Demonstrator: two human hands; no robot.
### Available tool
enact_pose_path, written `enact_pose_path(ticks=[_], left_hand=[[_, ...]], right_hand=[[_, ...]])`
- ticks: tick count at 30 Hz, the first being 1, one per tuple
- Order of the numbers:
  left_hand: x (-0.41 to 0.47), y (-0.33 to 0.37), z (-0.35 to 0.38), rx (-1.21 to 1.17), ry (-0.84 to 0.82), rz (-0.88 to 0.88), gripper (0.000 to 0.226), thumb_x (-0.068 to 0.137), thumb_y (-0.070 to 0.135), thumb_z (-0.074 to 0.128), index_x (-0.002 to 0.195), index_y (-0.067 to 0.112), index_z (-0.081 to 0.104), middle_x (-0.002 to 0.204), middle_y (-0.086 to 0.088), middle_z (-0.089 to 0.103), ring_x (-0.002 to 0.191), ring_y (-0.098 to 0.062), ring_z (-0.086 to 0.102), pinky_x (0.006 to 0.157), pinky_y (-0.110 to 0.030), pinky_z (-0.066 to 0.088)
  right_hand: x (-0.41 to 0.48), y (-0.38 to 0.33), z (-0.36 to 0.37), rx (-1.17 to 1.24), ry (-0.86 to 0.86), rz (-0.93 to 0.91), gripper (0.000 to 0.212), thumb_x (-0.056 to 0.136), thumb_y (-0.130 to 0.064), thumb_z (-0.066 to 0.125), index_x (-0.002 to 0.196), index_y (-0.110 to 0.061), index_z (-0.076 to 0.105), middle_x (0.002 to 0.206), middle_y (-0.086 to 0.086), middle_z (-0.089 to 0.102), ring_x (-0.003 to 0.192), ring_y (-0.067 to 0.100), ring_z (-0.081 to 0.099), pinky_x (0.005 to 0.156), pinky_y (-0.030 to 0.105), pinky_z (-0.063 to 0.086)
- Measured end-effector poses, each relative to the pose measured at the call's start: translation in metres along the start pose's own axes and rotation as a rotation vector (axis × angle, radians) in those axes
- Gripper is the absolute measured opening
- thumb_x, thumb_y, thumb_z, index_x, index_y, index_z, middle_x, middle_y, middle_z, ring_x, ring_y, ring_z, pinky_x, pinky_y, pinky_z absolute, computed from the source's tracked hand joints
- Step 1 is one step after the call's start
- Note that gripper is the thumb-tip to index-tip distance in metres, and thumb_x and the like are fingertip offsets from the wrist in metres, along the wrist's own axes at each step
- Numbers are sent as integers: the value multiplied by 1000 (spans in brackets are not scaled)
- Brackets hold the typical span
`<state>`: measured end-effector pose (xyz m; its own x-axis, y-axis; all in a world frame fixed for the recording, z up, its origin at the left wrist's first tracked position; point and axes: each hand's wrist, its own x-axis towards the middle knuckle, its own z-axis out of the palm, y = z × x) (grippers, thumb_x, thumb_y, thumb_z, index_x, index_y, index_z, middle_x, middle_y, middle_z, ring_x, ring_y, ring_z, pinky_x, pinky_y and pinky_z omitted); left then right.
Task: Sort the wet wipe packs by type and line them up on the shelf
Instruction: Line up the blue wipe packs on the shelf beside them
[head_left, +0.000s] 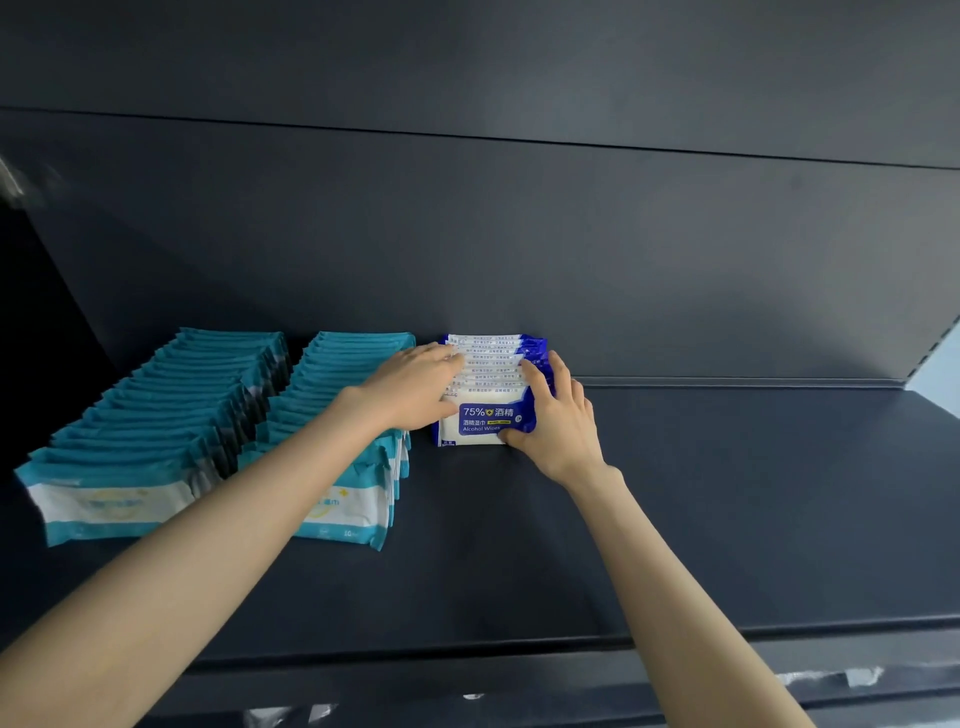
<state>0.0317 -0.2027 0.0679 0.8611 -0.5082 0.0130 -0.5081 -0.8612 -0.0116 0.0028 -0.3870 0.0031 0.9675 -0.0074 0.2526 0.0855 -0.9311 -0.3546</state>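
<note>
A row of blue-and-white alcohol wipe packs (485, 423) stands upright on the dark shelf (727, 509), running back to the rear wall. My left hand (415, 384) lies flat against the row's left side and top. My right hand (558, 415) clasps the right side of the row, thumb under the front pack's corner. To the left stand two long rows of teal-and-white wipe packs (130, 436), the second teal row (343, 415) partly hidden by my left forearm.
The shelf's dark back panel (519, 234) rises behind the packs. The shelf's front lip (675, 639) runs across below my arms. The shelf surface right of the blue packs holds nothing visible.
</note>
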Motion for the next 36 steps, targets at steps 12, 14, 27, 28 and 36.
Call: enact_pose_path(ticks=[12,14,27,28,36], left_hand=[[-33,27,-6,-183,519,100,33,90,24,59,121,10,61,119,-6,61,111,-30,54,93,-41,40],[-41,45,-2,-224,617,166,29,84,22,61,109,8,66,105,-8,67,97,-32,61,82,-41,47],[-142,232,84,-587,361,549,37,88,33,45,111,13,64,106,0,66,97,-21,61,84,-34,47],[-158,248,95,-601,318,571,37,88,34,45,112,13,64,106,1,66,97,-21,61,85,-34,47],[-320,362,168,-641,-6,751,34,88,27,59,120,17,60,113,4,63,106,-18,58,90,-33,42]], right_hand=[[-64,-7,-63,57,342,43,38,93,-28,58,127,-11,56,146,6,41,128,27,38,101,37,36],[-88,-1,-73,57,426,64,34,91,-26,61,122,-10,60,138,8,50,122,29,46,99,39,40],[-349,55,-75,-62,508,495,29,90,-25,62,118,-17,62,125,2,61,115,23,55,94,40,47],[-376,57,-72,-75,505,543,29,89,-24,63,117,-18,63,124,2,62,114,23,56,94,40,48],[-603,37,-48,-91,466,910,25,86,-23,68,109,-14,68,114,2,67,104,24,62,86,37,51]])
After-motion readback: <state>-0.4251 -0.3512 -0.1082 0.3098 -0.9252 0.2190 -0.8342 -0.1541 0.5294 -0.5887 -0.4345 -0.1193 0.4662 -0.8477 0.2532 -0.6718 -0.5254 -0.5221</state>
